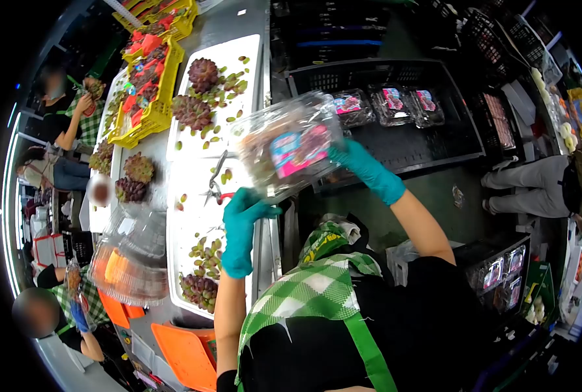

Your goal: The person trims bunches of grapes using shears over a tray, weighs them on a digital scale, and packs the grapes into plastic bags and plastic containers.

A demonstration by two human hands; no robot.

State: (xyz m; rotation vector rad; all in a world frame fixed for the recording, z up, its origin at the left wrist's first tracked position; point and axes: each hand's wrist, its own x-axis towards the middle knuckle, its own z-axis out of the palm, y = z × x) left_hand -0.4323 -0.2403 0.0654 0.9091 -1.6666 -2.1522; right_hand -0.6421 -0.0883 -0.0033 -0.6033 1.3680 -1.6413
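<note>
A clear plastic clamshell box [289,145] with a pink and blue label hangs tilted in front of the body, over the gap between the white trays and a black crate. My right hand [359,166], in a teal glove, grips its right edge. My left hand [242,225], gloved alike, is at the box's lower left corner with fingers apart; whether it touches the box is unclear. Behind the left hand, scissors with red handles [224,195] lie on a white tray [180,255]. Loose grapes and bunches [193,112] are on the trays.
A black crate [434,147] at the upper right holds several labelled boxes [392,104]. Yellow baskets [166,98] of grapes stand at the upper left. Stacked empty clamshells [131,255] are left of the trays, near an orange stool [183,356]. Other people stand left and right.
</note>
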